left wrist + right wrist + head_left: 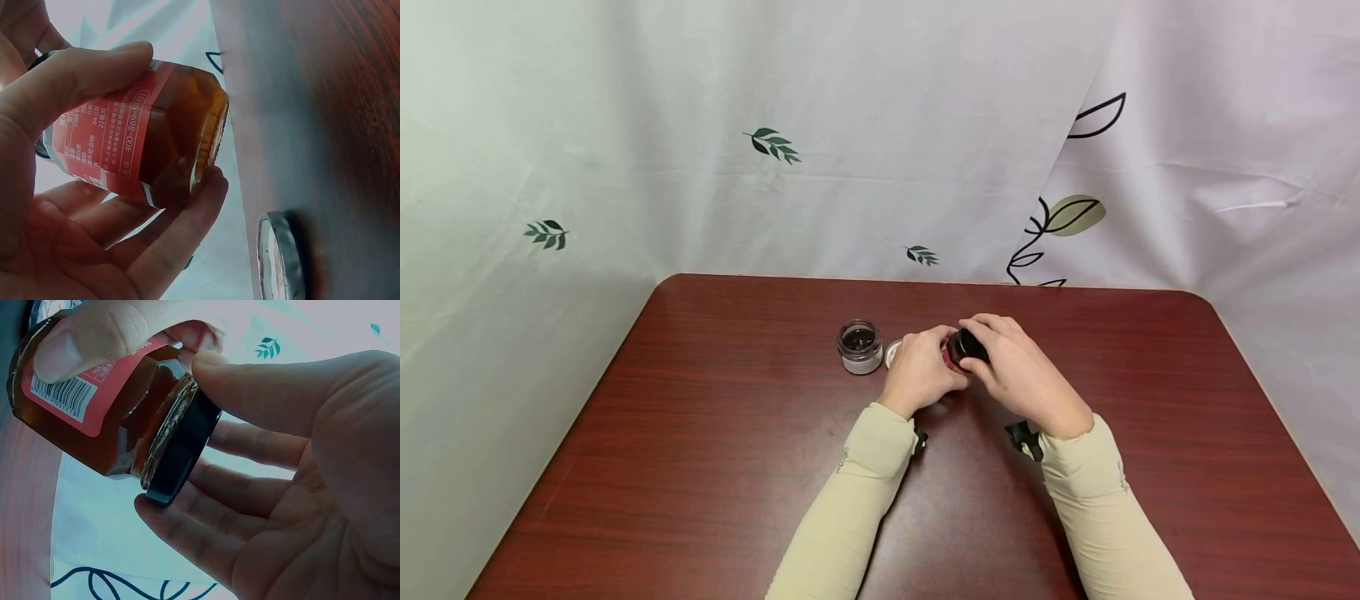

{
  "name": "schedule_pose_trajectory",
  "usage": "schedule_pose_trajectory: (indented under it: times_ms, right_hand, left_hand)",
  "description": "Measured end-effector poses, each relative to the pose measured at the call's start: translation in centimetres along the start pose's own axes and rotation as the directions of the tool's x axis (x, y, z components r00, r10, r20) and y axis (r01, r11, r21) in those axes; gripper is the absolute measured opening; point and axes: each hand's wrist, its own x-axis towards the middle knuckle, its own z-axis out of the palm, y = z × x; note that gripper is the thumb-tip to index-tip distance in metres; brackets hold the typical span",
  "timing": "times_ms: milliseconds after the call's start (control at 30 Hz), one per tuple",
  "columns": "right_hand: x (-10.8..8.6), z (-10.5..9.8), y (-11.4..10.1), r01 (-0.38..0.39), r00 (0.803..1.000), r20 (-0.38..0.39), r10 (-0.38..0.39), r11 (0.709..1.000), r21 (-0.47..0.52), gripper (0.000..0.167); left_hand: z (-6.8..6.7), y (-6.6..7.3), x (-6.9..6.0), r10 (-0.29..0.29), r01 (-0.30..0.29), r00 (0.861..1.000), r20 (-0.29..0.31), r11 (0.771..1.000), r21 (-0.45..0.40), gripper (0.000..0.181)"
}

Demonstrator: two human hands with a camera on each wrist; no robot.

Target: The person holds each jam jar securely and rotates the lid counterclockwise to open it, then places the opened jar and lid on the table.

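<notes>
My left hand [917,371] grips a faceted glass jar [178,131] of amber-brown contents with a red label, thumb on the label and fingers under the base. The jar is tilted and raised off the table. At its mouth sits a black lid [184,447], which my right hand [1018,367] holds by the rim between thumb and fingers. Glass threads show beside the lid in the right wrist view; how tightly it sits I cannot tell. Left of my hands stands an uncovered glass jar [861,360] with dark contents.
A loose lid [281,256] lies on the table beside the uncovered jar, partly hidden by my left hand in the head view. The reddish-brown wooden table [700,433] meets a pale curtain [865,167] with leaf prints at its back edge.
</notes>
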Motion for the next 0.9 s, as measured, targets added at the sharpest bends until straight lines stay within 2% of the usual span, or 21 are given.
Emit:
schedule_pose_trajectory:
  times_ms: [900]
  right_hand:
    - [-0.03, 0.05, 0.18, 0.016, 1.0, 0.0, -0.016, 1.0, 0.027, 0.046]
  left_hand:
    - [0.14, 0.0, 0.04, -0.009, 0.009, 1.0, 0.014, 1.0, 0.015, 0.061]
